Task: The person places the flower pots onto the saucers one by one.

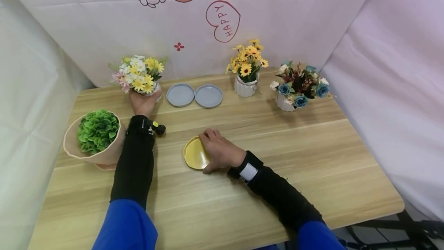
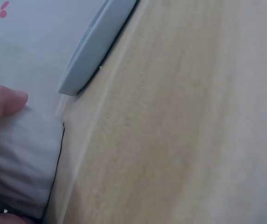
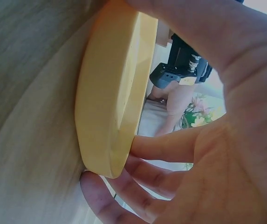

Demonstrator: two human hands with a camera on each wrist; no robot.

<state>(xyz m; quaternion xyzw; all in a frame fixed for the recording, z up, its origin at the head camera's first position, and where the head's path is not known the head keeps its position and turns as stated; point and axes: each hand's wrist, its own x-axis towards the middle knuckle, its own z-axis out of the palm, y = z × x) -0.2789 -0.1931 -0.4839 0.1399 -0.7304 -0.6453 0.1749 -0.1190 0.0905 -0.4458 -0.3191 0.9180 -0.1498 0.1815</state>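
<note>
My left hand (image 1: pixel 143 103) grips a small white fluted pot (image 2: pixel 21 154) of white, yellow and pink flowers (image 1: pixel 138 74) at the table's back left. In the left wrist view the thumb lies along the pot's side, and the pot's base is at the tabletop. Near the middle of the table, my right hand (image 1: pixel 223 151) holds a shallow yellow saucer (image 1: pixel 194 153) by its right edge. The right wrist view shows the saucer's side (image 3: pixel 103 93) between thumb and fingers, close to the wood; whether it touches the table I cannot tell.
Two grey-blue saucers (image 1: pixel 180 95) lie side by side at the back. Right of them stand a pot of yellow flowers (image 1: pixel 247 86) and a pot of blue and white flowers (image 1: pixel 286 103). A large pink pot (image 1: pixel 116 146) with a green plant stands beside my left forearm.
</note>
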